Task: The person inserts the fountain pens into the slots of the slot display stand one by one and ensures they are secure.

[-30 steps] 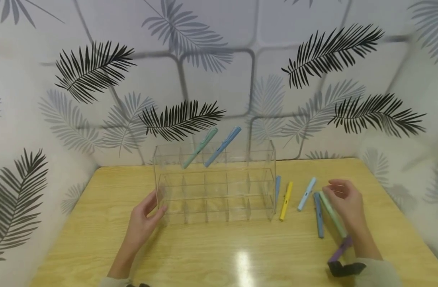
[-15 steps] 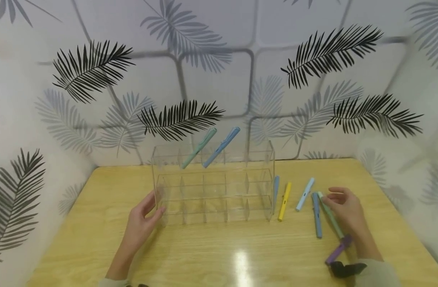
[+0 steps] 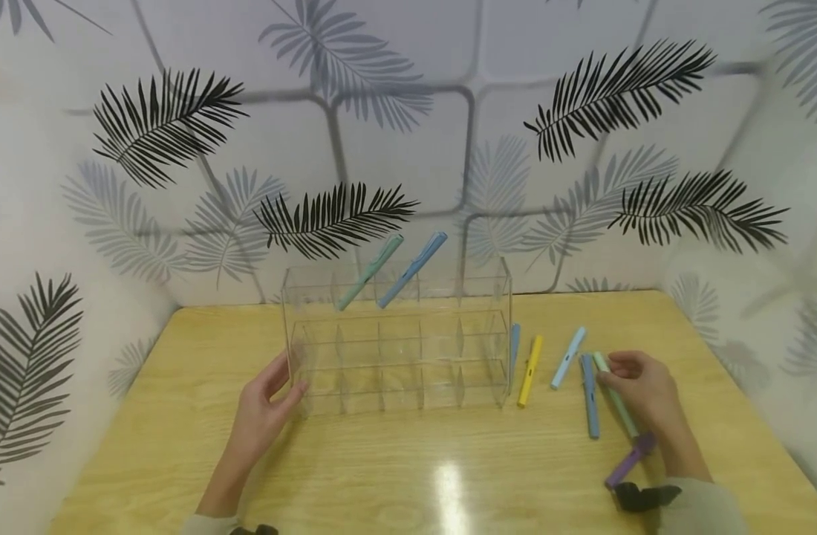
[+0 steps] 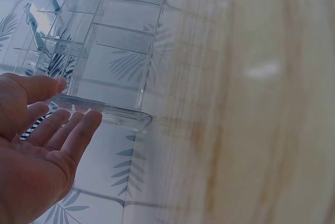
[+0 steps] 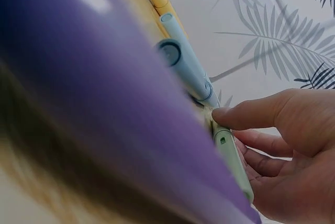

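Observation:
My left hand (image 3: 264,409) holds the left side wall of a clear acrylic organizer (image 3: 398,405), with the thumb at its front edge. Two capped pens lean in the organizer's top row, a teal-green pen (image 3: 370,273) and a blue pen (image 3: 411,270). Out to the right, my right hand (image 3: 642,383) pinches a light green pen (image 5: 230,158) near its far end, thumb on one side and fingers behind. A purple pen (image 3: 629,461) lies below the green one and looms large and blurred across the right wrist view.
Left of my right hand lie a dark blue pen (image 3: 590,397), a light blue pen (image 3: 568,358) and a yellow pen (image 3: 531,371). Another blue pen (image 3: 515,345) lies beside the organizer's right wall. A patterned wall covering (image 3: 408,148) rises behind the wooden table (image 3: 355,475).
My right hand has lowered slightly and come nearer to me, its thumb now further down the light green pen. The left hand keeps its hold on the organizer.

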`<state>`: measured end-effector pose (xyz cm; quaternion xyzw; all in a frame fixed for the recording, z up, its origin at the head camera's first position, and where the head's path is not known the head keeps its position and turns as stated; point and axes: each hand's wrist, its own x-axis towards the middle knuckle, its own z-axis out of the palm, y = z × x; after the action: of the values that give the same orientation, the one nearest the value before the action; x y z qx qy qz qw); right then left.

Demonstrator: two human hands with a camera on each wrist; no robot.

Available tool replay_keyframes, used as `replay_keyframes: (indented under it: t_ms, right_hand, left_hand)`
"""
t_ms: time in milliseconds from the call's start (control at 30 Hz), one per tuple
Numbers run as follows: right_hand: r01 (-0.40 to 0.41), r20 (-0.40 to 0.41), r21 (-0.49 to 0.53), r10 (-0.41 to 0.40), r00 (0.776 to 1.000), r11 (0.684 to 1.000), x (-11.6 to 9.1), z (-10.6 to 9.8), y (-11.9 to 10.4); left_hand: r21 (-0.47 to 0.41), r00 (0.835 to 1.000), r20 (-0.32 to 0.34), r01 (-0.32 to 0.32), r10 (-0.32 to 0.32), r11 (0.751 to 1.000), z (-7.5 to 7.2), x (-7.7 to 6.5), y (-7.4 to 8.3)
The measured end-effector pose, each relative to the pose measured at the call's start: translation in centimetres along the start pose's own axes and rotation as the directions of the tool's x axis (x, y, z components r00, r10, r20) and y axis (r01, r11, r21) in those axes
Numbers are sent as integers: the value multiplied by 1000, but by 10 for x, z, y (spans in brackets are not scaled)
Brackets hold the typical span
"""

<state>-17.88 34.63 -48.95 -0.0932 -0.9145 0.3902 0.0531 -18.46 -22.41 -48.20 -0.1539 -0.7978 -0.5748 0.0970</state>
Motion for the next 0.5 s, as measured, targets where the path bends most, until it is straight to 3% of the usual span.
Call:
replay_keyframes:
  t_ms: [267,500]
  right_hand:
    - [-1,-9,-11,1,1000,1000,1,1,-3]
    - [-33,-50,35,34,998,999,1,-3,0]
  left_hand:
    - [32,1000,-4,17,-17,999,-2,-1,1]
    - [41,1000,-7,-21,21,999,0,2,-1]
